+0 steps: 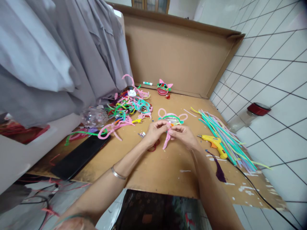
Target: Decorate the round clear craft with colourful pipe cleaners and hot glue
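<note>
Left hand (155,131) and right hand (182,135) pinched on pink strip (166,140); red-lidded jar (246,118), contents unclear

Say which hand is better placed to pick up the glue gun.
Probably the right hand: the yellow glue gun lies to its right, farther from the left hand. Both hands hold the pink piece, though.

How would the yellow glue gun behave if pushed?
The glue gun probably won't roll: it lies flat, with an angled grip. Its body looks like hard plastic, so likely stiff. Its black cord trails off the table, so it may drag or swing the gun.
</note>
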`<action>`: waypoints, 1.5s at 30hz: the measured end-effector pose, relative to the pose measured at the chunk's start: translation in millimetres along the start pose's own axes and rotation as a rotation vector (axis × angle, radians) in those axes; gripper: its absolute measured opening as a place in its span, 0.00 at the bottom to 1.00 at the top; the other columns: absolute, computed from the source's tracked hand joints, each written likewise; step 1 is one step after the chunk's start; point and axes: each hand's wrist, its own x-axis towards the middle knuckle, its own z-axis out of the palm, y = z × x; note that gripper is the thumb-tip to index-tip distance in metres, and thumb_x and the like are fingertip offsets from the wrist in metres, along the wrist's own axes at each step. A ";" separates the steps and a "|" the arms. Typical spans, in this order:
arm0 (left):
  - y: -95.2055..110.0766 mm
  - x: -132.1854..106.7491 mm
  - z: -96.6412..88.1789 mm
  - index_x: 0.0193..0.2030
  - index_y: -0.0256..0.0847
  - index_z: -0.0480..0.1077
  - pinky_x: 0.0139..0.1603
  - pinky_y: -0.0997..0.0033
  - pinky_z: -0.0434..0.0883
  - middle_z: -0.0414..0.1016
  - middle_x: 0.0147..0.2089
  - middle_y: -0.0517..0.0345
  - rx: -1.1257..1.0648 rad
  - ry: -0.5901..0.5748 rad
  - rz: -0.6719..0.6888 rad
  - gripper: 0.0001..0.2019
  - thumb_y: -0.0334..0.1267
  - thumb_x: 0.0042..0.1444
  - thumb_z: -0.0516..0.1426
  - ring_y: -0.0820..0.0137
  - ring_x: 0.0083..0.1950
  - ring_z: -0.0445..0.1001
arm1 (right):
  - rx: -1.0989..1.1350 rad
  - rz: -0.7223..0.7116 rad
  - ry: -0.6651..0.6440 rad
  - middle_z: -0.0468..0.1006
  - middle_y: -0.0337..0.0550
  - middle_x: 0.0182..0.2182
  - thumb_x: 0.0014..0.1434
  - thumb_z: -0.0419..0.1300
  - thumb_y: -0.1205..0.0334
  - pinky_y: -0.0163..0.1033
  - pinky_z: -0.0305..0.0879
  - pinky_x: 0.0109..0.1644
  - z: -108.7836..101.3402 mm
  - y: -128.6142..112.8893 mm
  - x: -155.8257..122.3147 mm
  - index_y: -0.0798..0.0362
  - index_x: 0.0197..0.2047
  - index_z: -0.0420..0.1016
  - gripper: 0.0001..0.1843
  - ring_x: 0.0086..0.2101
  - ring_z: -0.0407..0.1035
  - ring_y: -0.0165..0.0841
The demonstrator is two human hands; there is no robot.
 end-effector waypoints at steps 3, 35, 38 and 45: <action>4.1 -2.3 2.2 0.25 0.38 0.75 0.40 0.73 0.68 0.76 0.28 0.59 -0.021 0.015 -0.036 0.13 0.46 0.44 0.67 0.72 0.32 0.71 | 0.048 -0.046 0.098 0.79 0.37 0.23 0.39 0.73 0.51 0.33 0.65 0.31 -6.0 -1.3 0.9 0.52 0.29 0.81 0.16 0.23 0.67 0.26; -6.4 -9.7 6.9 0.32 0.36 0.72 0.24 0.77 0.68 0.75 0.28 0.59 0.026 -0.120 -0.159 0.21 0.53 0.41 0.67 0.79 0.21 0.68 | 0.028 -0.171 0.325 0.72 0.35 0.18 0.39 0.70 0.53 0.34 0.58 0.28 -4.2 2.6 2.5 0.53 0.22 0.75 0.13 0.21 0.60 0.25; -5.8 -10.5 8.3 0.31 0.36 0.72 0.20 0.80 0.64 0.73 0.26 0.61 0.048 -0.087 -0.158 0.20 0.53 0.42 0.67 0.80 0.20 0.64 | 0.049 -0.156 0.329 0.72 0.35 0.18 0.38 0.71 0.52 0.34 0.58 0.28 -2.4 1.7 2.4 0.53 0.21 0.75 0.15 0.21 0.60 0.25; -6.1 -9.2 8.9 0.28 0.36 0.72 0.18 0.81 0.59 0.70 0.23 0.63 0.072 0.006 -0.086 0.17 0.50 0.44 0.65 0.81 0.18 0.61 | 0.123 -0.103 0.222 0.71 0.35 0.19 0.41 0.70 0.46 0.34 0.59 0.29 -1.7 1.4 1.9 0.53 0.23 0.76 0.18 0.22 0.61 0.26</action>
